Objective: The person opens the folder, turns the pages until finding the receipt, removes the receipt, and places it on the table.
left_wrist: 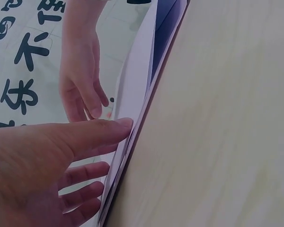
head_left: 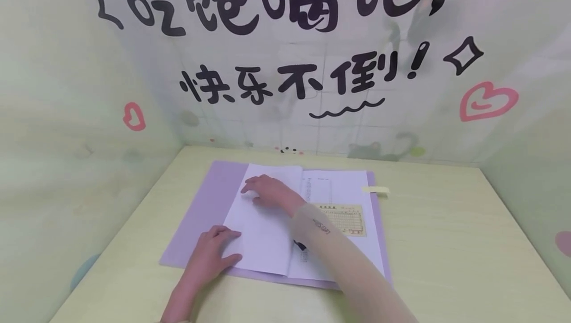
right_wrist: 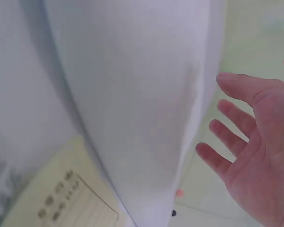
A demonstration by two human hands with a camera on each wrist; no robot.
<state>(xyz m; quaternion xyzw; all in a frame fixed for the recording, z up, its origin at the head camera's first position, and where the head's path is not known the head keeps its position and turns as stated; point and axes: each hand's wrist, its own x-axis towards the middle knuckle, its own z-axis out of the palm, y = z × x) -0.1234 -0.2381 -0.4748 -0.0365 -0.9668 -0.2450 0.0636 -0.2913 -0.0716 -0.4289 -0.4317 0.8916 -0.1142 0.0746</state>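
Note:
A light purple folder lies spread on the table with white sheets in it. The left page is a blank sheet, bulging slightly up near the middle. My left hand touches its lower left edge; in the left wrist view the thumb lies on the paper's edge with the fingers loosely extended. Over the page's upper left part, my right hand reaches with relaxed fingers, and holds nothing. A yellowish printed form rests on the right page, partly covered by the right sleeve.
A pale yellow tab sticks out past the folder's right edge. Beside the sleeve, a small black piece shows near the folder's middle. Behind the wooden table stands a pale wall sheet with black lettering.

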